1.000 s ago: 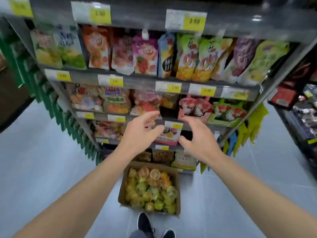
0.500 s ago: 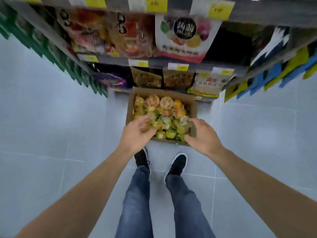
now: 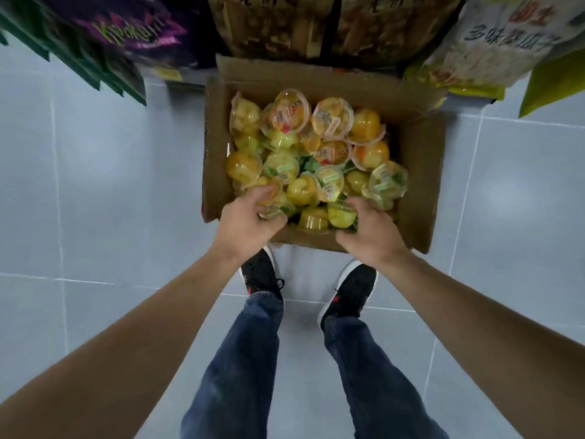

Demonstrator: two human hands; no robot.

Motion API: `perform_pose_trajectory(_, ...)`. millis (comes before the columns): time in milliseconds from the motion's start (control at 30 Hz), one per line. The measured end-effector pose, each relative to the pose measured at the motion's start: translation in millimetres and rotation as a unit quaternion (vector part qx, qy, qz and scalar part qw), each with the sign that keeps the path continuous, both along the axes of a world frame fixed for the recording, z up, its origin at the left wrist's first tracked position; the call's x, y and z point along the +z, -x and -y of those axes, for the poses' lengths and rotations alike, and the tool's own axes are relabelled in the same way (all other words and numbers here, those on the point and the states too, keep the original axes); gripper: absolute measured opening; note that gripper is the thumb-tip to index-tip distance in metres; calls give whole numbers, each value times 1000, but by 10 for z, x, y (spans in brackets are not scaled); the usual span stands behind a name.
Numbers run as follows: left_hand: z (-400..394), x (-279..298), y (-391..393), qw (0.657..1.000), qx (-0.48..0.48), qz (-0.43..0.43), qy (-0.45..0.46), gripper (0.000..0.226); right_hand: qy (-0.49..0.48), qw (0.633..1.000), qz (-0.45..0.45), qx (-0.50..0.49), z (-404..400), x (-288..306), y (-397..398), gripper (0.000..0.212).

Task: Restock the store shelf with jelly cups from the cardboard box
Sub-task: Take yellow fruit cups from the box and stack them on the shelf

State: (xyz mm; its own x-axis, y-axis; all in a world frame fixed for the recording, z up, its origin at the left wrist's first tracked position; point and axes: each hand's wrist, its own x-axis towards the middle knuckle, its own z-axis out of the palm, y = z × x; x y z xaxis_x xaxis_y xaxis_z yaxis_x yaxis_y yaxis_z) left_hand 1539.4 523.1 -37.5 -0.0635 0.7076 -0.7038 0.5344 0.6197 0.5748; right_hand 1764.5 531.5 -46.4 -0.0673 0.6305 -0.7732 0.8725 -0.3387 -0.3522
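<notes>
Both hands lowered into cardboard box, left hand gripping jelly cups, right hand curled among them, grasp unclear

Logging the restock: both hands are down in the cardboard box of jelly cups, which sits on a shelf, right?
Not quite. The head view shows the cardboard box sitting on the tiled floor below the shelves. Both the left hand and right hand are indeed among the jelly cups.

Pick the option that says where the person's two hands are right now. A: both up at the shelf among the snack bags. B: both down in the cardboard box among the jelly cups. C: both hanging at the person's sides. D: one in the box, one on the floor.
B: the left hand and the right hand both reach into the near end of the cardboard box, fingers among the jelly cups.
</notes>
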Motion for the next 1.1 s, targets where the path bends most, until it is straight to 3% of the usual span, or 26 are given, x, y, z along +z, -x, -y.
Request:
perform_pose_trajectory(300, -307, -1190, -300, 980, -177, -60, -69, 75, -63, 998, 3, 23, -209, -1330, -70, 93)
perform_pose_trajectory(500, -425, -1846, -479, 924, -350, -145, -44, 93, -74, 995, -12, 59, -389, -1948, 55, 114)
perform_pose_trajectory(667, -439, -2044, -457, 900, -396, -168, -78, 97, -77, 993, -19, 87, -460, -2113, 1, 119)
perform_pose_trajectory(867, -562, -1930, -424, 925, -352, -128, -60, 91, -87, 996, -9, 35, -461, -1984, -70, 111)
perform_pose_trajectory(1100, -348, -1026, -221, 988, -124, -47, -80, 86, -110, 992, -20, -65, -228, -1011, -175, 106)
